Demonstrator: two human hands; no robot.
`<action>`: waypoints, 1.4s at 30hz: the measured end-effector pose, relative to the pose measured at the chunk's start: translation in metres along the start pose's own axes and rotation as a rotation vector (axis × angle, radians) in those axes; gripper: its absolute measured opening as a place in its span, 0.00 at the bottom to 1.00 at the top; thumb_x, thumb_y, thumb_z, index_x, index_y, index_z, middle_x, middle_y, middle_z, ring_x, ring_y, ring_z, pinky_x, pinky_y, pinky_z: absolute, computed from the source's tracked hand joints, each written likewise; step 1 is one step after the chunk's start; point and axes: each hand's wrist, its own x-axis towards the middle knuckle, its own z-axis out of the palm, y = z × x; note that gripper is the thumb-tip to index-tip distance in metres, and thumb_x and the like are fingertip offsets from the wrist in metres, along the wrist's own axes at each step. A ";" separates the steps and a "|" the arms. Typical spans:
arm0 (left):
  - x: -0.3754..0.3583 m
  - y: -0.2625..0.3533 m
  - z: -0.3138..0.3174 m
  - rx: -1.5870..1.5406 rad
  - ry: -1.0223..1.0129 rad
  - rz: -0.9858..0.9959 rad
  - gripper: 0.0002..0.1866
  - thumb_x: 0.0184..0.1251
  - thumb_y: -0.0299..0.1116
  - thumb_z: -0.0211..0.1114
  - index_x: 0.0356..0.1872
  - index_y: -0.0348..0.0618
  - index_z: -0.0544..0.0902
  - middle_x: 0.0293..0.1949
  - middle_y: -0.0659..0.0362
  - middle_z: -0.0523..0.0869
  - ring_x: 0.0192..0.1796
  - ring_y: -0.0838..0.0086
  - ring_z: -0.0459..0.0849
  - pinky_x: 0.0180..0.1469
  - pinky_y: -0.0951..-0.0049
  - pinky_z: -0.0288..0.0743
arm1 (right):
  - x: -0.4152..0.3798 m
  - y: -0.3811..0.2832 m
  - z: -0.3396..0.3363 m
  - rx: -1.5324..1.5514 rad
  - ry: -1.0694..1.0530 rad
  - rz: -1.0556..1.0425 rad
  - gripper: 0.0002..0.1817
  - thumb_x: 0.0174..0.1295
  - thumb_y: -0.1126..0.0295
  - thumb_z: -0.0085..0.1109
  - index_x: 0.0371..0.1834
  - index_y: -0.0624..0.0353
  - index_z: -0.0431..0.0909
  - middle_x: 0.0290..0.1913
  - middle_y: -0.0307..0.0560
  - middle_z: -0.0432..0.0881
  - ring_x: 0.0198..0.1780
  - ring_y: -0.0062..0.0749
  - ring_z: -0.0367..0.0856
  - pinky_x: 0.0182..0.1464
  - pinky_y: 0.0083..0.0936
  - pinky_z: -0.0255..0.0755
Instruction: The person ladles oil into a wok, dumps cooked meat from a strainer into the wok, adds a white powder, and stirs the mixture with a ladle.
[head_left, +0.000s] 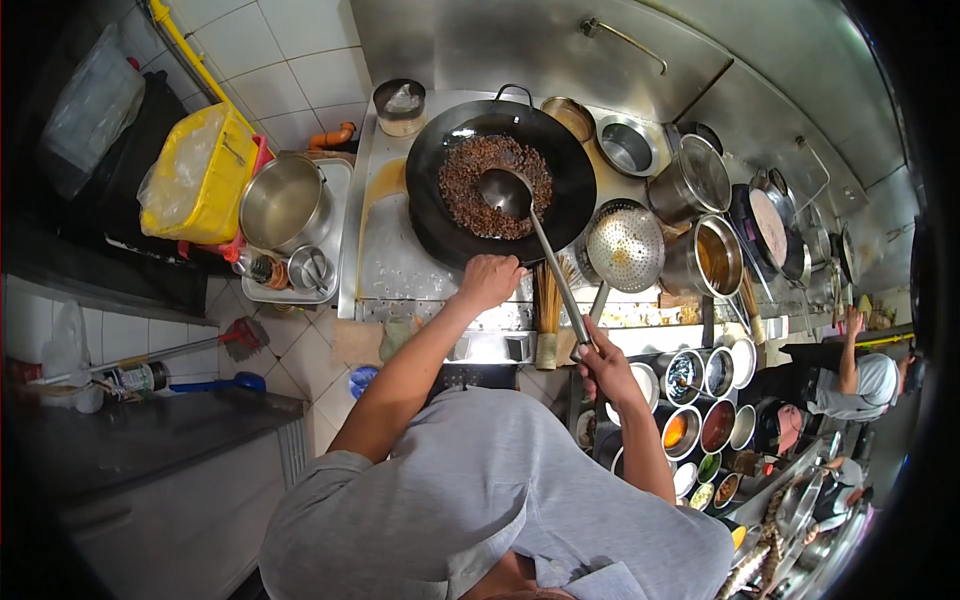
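Note:
A black wok point(560, 160) sits on the steel stove, filled with dark brown minced food point(470, 185). My left hand point(488, 280) grips the wok's near rim. My right hand point(602, 365) is closed around the long handle of a metal ladle point(508, 192), whose bowl rests on the food in the wok.
A perforated strainer point(626, 246), steel pots point(692, 180) and an oil pot point(712, 258) stand right of the wok. Seasoning bowls point(700, 400) crowd the counter at right. A steel pot point(282, 200) and yellow bin point(195, 175) sit left. Another person point(850, 385) works at far right.

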 end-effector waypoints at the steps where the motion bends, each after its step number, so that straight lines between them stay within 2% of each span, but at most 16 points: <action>1: 0.001 -0.001 0.000 0.002 -0.002 -0.001 0.17 0.75 0.42 0.63 0.31 0.40 0.83 0.31 0.47 0.90 0.38 0.48 0.90 0.44 0.48 0.81 | 0.014 0.011 -0.005 0.150 -0.034 0.044 0.34 0.79 0.65 0.57 0.86 0.36 0.59 0.26 0.34 0.72 0.18 0.18 0.67 0.19 0.19 0.66; 5: -0.001 -0.002 0.002 0.003 0.025 0.023 0.16 0.75 0.42 0.63 0.30 0.40 0.83 0.30 0.47 0.89 0.37 0.49 0.89 0.43 0.48 0.81 | 0.050 0.019 -0.016 0.431 -0.103 0.127 0.35 0.79 0.64 0.56 0.87 0.37 0.56 0.26 0.33 0.71 0.18 0.17 0.65 0.19 0.19 0.63; 11: 0.000 0.000 0.000 0.002 0.001 0.005 0.17 0.75 0.42 0.64 0.30 0.40 0.82 0.30 0.48 0.89 0.37 0.49 0.89 0.42 0.49 0.81 | 0.097 0.012 -0.022 0.395 -0.072 0.097 0.35 0.79 0.64 0.56 0.87 0.39 0.56 0.26 0.33 0.71 0.16 0.17 0.65 0.18 0.19 0.63; 18: -0.001 -0.004 0.005 0.027 0.022 0.010 0.17 0.75 0.43 0.64 0.31 0.40 0.83 0.30 0.48 0.89 0.37 0.49 0.90 0.43 0.48 0.81 | 0.113 -0.014 -0.005 -0.223 0.144 -0.277 0.35 0.77 0.69 0.60 0.85 0.43 0.62 0.24 0.31 0.71 0.18 0.16 0.64 0.19 0.21 0.61; 21: -0.001 -0.001 0.003 0.021 0.030 0.010 0.17 0.75 0.44 0.64 0.31 0.41 0.83 0.30 0.48 0.89 0.37 0.48 0.90 0.43 0.48 0.82 | 0.136 -0.014 0.006 -0.566 0.356 -0.502 0.36 0.71 0.70 0.60 0.83 0.44 0.63 0.43 0.62 0.90 0.44 0.55 0.90 0.51 0.41 0.81; 22: -0.002 0.000 0.002 0.020 0.027 0.011 0.17 0.75 0.44 0.64 0.31 0.41 0.83 0.30 0.48 0.89 0.37 0.48 0.90 0.43 0.48 0.82 | 0.137 -0.019 0.011 -0.560 0.334 -0.446 0.36 0.71 0.71 0.59 0.83 0.44 0.63 0.50 0.70 0.87 0.53 0.65 0.86 0.56 0.48 0.79; 25: -0.002 -0.001 0.000 0.008 0.026 0.015 0.17 0.75 0.44 0.64 0.31 0.41 0.83 0.30 0.48 0.89 0.37 0.48 0.90 0.43 0.48 0.81 | 0.156 0.003 0.016 -0.640 0.311 -0.528 0.37 0.71 0.70 0.59 0.84 0.44 0.62 0.48 0.71 0.87 0.52 0.66 0.87 0.57 0.51 0.79; 26: -0.001 -0.001 0.000 -0.002 0.015 0.000 0.17 0.74 0.44 0.64 0.31 0.40 0.83 0.31 0.47 0.89 0.38 0.47 0.89 0.43 0.46 0.81 | 0.167 0.025 0.011 -0.717 0.370 -0.810 0.38 0.71 0.69 0.60 0.84 0.44 0.60 0.47 0.71 0.87 0.50 0.66 0.87 0.57 0.52 0.79; 29: -0.001 0.003 -0.003 -0.025 -0.006 -0.023 0.17 0.74 0.44 0.63 0.31 0.39 0.83 0.32 0.45 0.89 0.40 0.46 0.89 0.45 0.45 0.80 | 0.106 0.003 0.010 -0.720 0.235 -0.531 0.37 0.70 0.72 0.60 0.83 0.44 0.64 0.46 0.68 0.88 0.49 0.62 0.88 0.54 0.47 0.78; 33: -0.001 -0.001 0.001 -0.004 0.030 0.006 0.16 0.74 0.42 0.64 0.31 0.40 0.84 0.30 0.47 0.89 0.37 0.49 0.90 0.43 0.48 0.81 | 0.032 -0.008 0.016 -0.800 0.205 -0.352 0.37 0.70 0.73 0.60 0.83 0.45 0.64 0.44 0.67 0.88 0.48 0.61 0.89 0.53 0.46 0.78; 35: -0.001 0.001 -0.003 -0.009 0.016 -0.005 0.16 0.74 0.42 0.64 0.31 0.40 0.84 0.30 0.47 0.89 0.37 0.49 0.90 0.43 0.48 0.81 | 0.013 0.009 0.008 -0.624 0.195 -0.449 0.37 0.72 0.71 0.61 0.84 0.48 0.62 0.38 0.55 0.88 0.37 0.47 0.89 0.44 0.40 0.79; 36: -0.001 0.001 -0.002 -0.014 0.001 -0.007 0.16 0.74 0.42 0.65 0.31 0.40 0.84 0.30 0.47 0.89 0.37 0.49 0.90 0.43 0.48 0.81 | 0.008 0.015 0.004 -0.622 0.195 -0.447 0.37 0.72 0.71 0.61 0.84 0.48 0.62 0.38 0.55 0.88 0.37 0.47 0.89 0.44 0.40 0.79; 38: 0.000 0.001 -0.002 -0.011 -0.003 -0.009 0.15 0.74 0.41 0.65 0.30 0.40 0.84 0.30 0.48 0.89 0.37 0.49 0.90 0.43 0.48 0.81 | 0.000 0.021 -0.001 -0.500 0.109 -0.406 0.37 0.75 0.70 0.61 0.85 0.47 0.60 0.30 0.42 0.82 0.24 0.29 0.78 0.31 0.30 0.74; 39: 0.000 0.001 -0.001 -0.006 -0.003 -0.013 0.15 0.73 0.41 0.65 0.30 0.40 0.83 0.30 0.48 0.89 0.38 0.50 0.90 0.43 0.48 0.81 | -0.003 0.014 -0.001 -0.497 0.114 -0.402 0.37 0.75 0.70 0.61 0.85 0.47 0.60 0.30 0.42 0.82 0.24 0.29 0.78 0.31 0.30 0.74; 41: 0.000 0.002 -0.003 -0.006 -0.005 -0.010 0.16 0.74 0.41 0.65 0.30 0.40 0.83 0.30 0.48 0.89 0.38 0.49 0.90 0.43 0.48 0.81 | -0.005 -0.007 0.002 0.006 -0.022 0.045 0.36 0.76 0.69 0.60 0.86 0.46 0.60 0.27 0.34 0.75 0.20 0.19 0.69 0.22 0.23 0.66; 42: 0.000 0.002 -0.003 -0.004 -0.001 -0.011 0.16 0.74 0.41 0.64 0.30 0.40 0.83 0.30 0.48 0.89 0.38 0.49 0.90 0.43 0.48 0.81 | 0.009 -0.001 -0.002 0.110 -0.045 0.078 0.35 0.77 0.69 0.59 0.85 0.42 0.61 0.26 0.34 0.72 0.18 0.19 0.67 0.18 0.20 0.64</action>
